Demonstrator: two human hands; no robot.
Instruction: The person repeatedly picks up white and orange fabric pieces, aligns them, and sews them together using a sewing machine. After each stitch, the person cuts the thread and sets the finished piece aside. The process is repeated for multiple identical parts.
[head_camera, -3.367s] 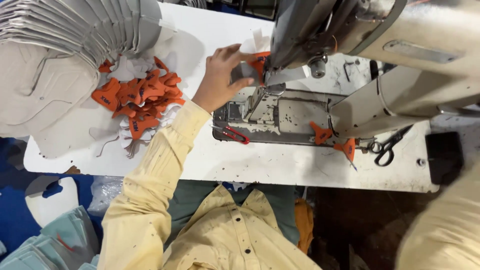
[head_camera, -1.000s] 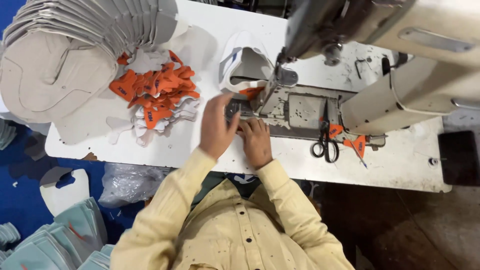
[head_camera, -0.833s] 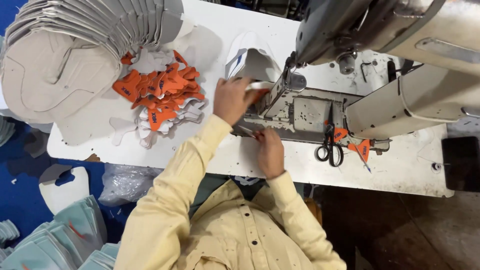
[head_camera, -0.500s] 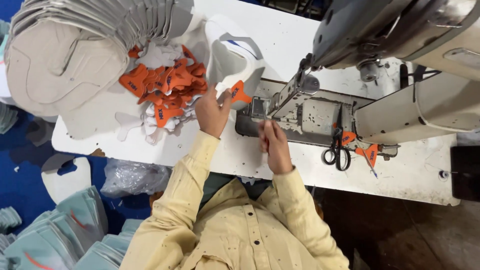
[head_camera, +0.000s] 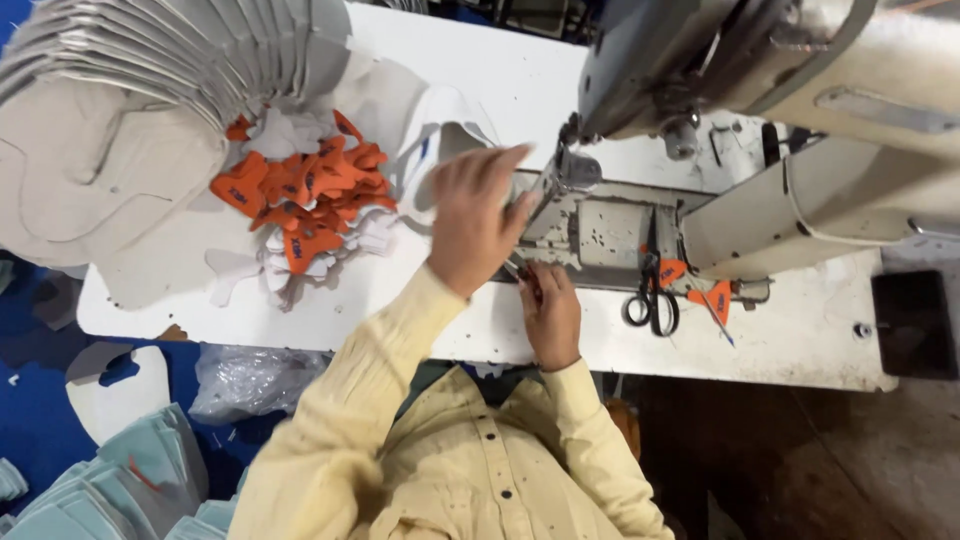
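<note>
My left hand (head_camera: 472, 218) reaches, blurred, to the needle area (head_camera: 570, 170) of a grey sewing machine (head_camera: 760, 90). Its fingers are spread over a white cut fabric piece (head_camera: 440, 145) lying on the white table (head_camera: 380, 310). What is under its palm is hidden. My right hand (head_camera: 550, 312) rests at the front of the machine bed (head_camera: 605, 235), fingers pinched on a small thin dark tool (head_camera: 520, 271). Both sleeves are pale yellow.
A heap of orange fabric pieces (head_camera: 305, 190) lies left of my hands, beside a tall fanned stack of grey-white cut pieces (head_camera: 120, 110). Black scissors (head_camera: 648, 300) and two orange pieces (head_camera: 712, 298) lie right of my right hand. Light blue pieces (head_camera: 120, 480) and a plastic bag (head_camera: 250, 375) sit below the table.
My left hand has moved from the table front up and right to the needle area; the orange piece it held half a second ago is out of sight. My right hand stays by the bed.
</note>
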